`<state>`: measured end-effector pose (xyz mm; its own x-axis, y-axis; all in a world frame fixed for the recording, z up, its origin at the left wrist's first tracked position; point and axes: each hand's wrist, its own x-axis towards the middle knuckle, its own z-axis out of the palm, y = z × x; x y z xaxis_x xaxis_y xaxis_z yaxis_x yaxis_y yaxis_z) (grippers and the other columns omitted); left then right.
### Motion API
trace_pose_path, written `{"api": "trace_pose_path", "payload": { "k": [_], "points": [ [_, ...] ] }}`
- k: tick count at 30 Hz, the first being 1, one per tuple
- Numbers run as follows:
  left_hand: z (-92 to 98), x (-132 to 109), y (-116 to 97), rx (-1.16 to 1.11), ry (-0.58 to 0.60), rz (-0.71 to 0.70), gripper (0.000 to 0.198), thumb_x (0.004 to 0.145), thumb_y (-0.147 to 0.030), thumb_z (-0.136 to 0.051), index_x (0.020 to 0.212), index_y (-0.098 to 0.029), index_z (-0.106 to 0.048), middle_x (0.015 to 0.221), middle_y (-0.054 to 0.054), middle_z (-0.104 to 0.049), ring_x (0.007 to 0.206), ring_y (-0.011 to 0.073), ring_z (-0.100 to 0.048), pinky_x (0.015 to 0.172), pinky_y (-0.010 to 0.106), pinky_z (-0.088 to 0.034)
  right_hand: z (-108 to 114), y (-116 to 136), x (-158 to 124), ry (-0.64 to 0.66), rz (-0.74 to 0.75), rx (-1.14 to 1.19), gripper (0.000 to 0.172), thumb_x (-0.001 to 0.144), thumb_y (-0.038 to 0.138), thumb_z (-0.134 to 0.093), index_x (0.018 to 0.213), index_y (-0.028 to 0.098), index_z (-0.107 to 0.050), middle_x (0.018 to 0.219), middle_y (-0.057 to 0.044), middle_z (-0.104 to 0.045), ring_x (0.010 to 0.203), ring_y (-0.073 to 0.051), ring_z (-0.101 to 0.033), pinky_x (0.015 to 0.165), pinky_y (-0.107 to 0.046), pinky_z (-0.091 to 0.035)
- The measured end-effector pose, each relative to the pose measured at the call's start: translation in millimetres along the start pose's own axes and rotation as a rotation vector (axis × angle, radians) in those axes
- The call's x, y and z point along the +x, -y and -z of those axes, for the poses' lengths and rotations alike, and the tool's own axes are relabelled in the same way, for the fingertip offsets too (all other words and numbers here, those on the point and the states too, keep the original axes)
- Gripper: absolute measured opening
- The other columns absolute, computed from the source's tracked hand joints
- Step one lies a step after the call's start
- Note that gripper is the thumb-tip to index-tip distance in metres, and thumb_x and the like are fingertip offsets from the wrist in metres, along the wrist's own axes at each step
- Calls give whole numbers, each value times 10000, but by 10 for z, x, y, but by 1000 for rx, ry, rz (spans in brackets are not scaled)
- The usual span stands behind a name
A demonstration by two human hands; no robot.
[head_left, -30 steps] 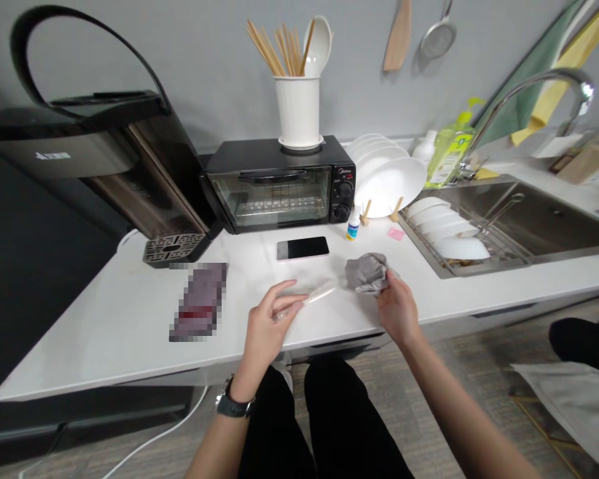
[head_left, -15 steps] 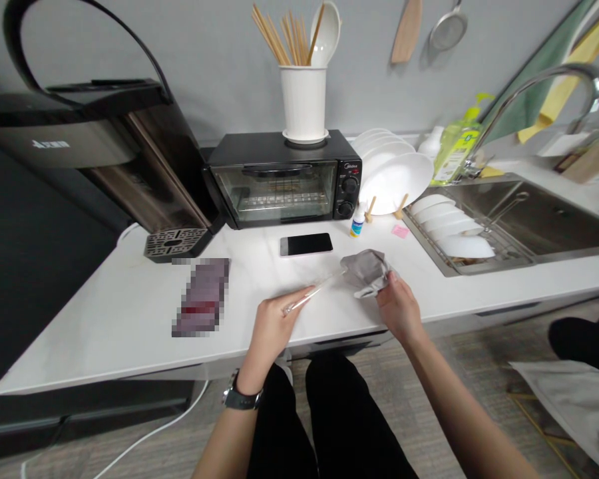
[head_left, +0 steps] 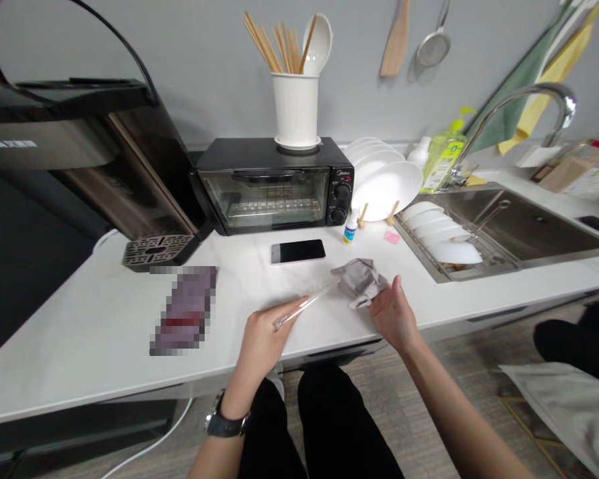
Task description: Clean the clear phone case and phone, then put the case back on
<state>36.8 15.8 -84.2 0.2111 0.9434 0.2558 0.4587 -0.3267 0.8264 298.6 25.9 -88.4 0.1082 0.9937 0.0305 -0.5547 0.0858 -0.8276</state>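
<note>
My left hand [head_left: 267, 338], with a watch on its wrist, is closed on a clear phone case [head_left: 304, 309] seen nearly edge-on, tilted up to the right. My right hand [head_left: 393, 317] holds a crumpled grey cloth [head_left: 360, 282] by its fingers, which the cloth partly hides. Its thumb stands up, apart from the cloth. The cloth's left corner reaches the far end of the case. Behind them a phone [head_left: 299, 251] lies dark screen up on the white counter [head_left: 239, 279]. A small spray bottle [head_left: 350, 227] stands beyond it.
A toaster oven [head_left: 274, 193] carries a white utensil cup [head_left: 295, 110]. At left are a black dispenser [head_left: 130, 166] and a pixelated item [head_left: 184, 309]. Plates [head_left: 387, 189] stand in a rack, near a pink note [head_left: 392, 237]. The sink [head_left: 529, 226] is at right.
My right thumb has lifted off the cloth and points up. The case and the cloth stay close together in my hands. The whole view has shifted slightly.
</note>
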Motion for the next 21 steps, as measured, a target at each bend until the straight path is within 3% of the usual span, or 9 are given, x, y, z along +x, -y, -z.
{"api": "trace_pose_path", "payload": {
  "k": [8, 21],
  "points": [
    [-16, -12, 22, 6, -12, -7, 278, 1021, -389, -627, 1219, -300, -802, 1233, -35, -780, 1155, 254, -763, 1041, 390, -622, 35, 4, -9, -16, -53, -32, 636, 786, 848, -682, 1060, 284, -789, 1274, -61, -783, 1357, -313, -639, 1129, -486, -525],
    [-27, -28, 13, 66, -52, -75, 265, 1005, -312, -645, 1216, -324, -804, 1215, -46, -789, 1118, 247, -779, 1009, 373, -644, 70, -14, -28, 11, -27, -55, 628, 843, 844, -621, 1083, 289, -792, 1268, -69, -783, 1385, -324, -615, 1147, -525, -505]
  ]
}}
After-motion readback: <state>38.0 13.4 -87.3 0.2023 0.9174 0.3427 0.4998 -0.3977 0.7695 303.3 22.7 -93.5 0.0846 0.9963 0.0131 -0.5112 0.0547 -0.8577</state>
